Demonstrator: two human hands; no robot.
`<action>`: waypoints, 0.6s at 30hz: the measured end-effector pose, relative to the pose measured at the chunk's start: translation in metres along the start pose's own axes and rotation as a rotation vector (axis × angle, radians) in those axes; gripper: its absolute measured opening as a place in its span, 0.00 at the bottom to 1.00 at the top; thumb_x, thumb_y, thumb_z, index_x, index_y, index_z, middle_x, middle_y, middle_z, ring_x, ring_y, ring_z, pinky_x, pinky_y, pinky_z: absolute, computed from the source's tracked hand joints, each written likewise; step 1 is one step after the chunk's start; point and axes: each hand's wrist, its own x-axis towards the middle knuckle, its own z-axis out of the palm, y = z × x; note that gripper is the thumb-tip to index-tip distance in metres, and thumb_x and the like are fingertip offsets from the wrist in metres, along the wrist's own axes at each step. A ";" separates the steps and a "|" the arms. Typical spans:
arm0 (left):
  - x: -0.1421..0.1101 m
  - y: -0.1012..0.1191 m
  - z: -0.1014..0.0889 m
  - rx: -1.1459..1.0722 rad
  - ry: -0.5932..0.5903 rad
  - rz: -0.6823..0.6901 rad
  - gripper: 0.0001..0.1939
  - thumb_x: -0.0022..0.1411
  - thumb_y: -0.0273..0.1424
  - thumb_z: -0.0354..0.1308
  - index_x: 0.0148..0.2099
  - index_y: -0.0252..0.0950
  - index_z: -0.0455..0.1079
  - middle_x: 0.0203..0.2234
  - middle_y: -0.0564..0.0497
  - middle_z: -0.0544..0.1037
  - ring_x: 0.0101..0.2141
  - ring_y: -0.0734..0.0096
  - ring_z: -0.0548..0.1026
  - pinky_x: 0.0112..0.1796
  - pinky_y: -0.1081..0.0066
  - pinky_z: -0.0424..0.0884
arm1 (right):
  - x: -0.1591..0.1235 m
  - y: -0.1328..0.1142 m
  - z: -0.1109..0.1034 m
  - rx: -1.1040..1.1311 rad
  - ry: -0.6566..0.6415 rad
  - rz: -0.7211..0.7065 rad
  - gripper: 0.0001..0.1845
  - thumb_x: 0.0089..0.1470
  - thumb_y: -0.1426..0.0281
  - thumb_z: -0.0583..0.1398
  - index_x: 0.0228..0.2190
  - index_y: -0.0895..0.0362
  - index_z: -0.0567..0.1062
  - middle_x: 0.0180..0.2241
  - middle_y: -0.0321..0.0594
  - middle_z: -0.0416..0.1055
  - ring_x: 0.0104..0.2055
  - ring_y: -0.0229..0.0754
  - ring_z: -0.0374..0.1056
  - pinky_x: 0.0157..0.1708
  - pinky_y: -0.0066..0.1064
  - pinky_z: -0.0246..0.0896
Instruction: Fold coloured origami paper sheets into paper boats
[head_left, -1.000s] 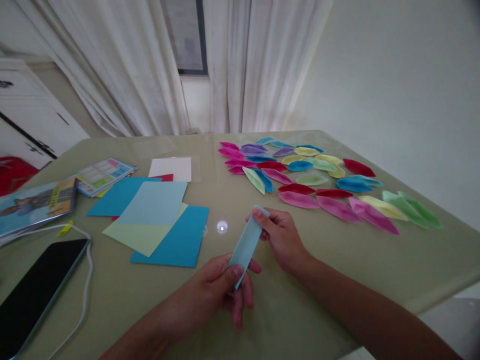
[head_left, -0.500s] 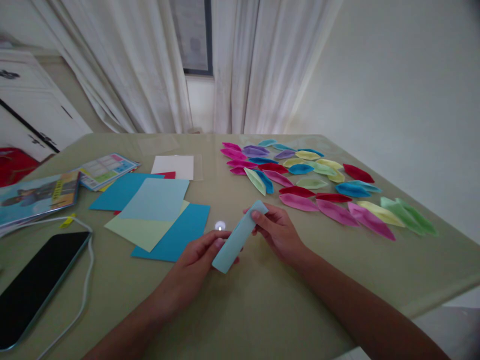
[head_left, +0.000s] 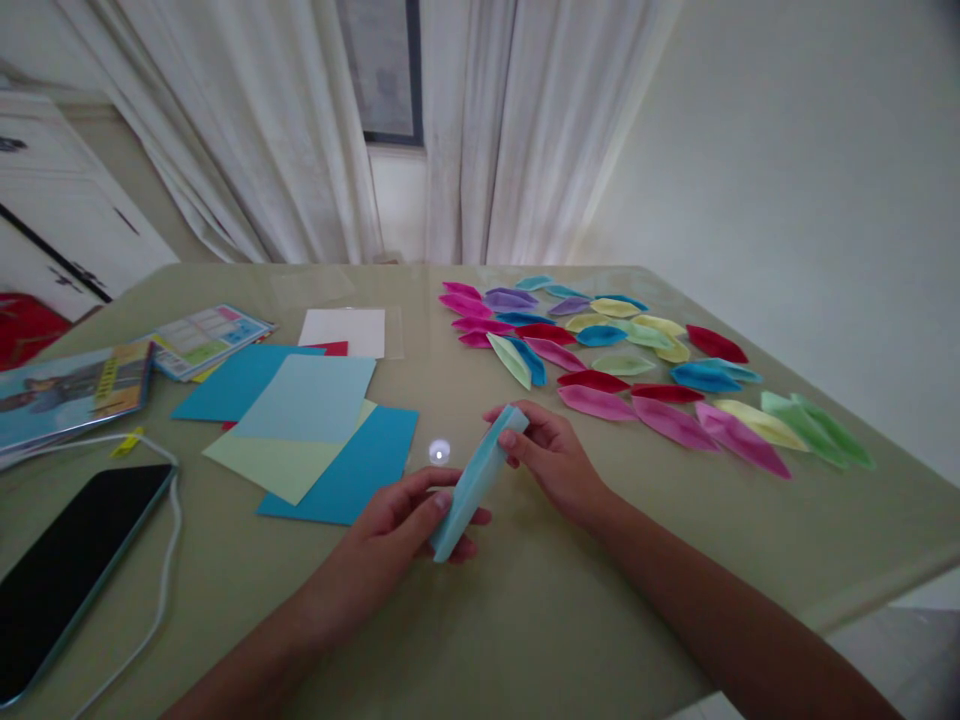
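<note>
One table [head_left: 487, 640]: everything lies on it; clock directions run from the strip.
Folded papers [head_left: 622, 363]: many pointed pieces in several colours, spread from 12 to 3 o'clock.
Paper sheets [head_left: 307, 400]: overlapping squares at 9 to 10 o'clock, blue and pale green among them.
Booklet [head_left: 75, 390]: at 9 o'clock, with a printed sheet [head_left: 217, 340] at 10.
Left hand [head_left: 409, 510]: half-curled, thumb and fingers gripping the strip's lower end.
Right hand [head_left: 555, 455]: closed in a pinch on the upper end.
Phone [head_left: 82, 580]: past 8 o'clock — dark screen, no brand visible.
Pale blue strip [head_left: 472, 485]: between both hands, above the table; half a second ago its broad face showed — now it is turned edge-up, which suggests it is being worked in hand.
Yellow lettering [head_left: 107, 385]: on the booklet, too blurred to read.
</note>
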 end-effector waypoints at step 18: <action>-0.002 -0.005 -0.003 0.563 0.223 0.303 0.22 0.72 0.46 0.59 0.63 0.43 0.70 0.47 0.48 0.80 0.38 0.62 0.77 0.39 0.67 0.74 | 0.000 0.008 0.005 0.049 0.012 -0.053 0.34 0.51 0.66 0.75 0.54 0.45 0.68 0.56 0.39 0.65 0.45 0.39 0.72 0.42 0.31 0.75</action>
